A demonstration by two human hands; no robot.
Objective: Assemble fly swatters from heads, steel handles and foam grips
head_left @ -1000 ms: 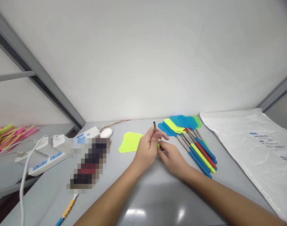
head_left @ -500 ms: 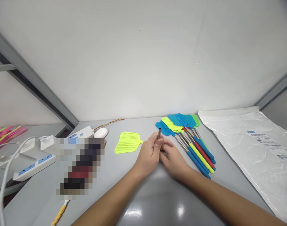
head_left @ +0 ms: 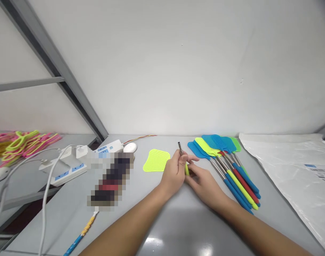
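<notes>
Both of my hands meet at the middle of the table around a fly swatter handle [head_left: 187,170], which has a yellow-green grip and a metal rod. My left hand [head_left: 175,171] is wrapped round it, thumb on top, and the rod's bare end sticks up above the fingers. At the grip's lower part, my right hand [head_left: 203,181] pinches with thumb and fingers, one finger stretched out toward the rod. A loose yellow-green swatter head [head_left: 156,160], perforated, lies flat just left of my left hand. To the right rests a fanned pile of complete fly swatters [head_left: 231,167] in blue, yellow-green, red and green.
A white plastic mailing bag [head_left: 287,170] covers the table's right side. At left are a pixelated phone-like object [head_left: 111,181], power strips [head_left: 71,174] with white cables, and a round white disc [head_left: 130,147]. Pink and yellow strands [head_left: 31,144] lie beyond the metal frame [head_left: 63,67].
The view has turned left, so things sit farther right. More of the handle's yellow-green grip shows between my hands, and the rod's end tilts leftward.
</notes>
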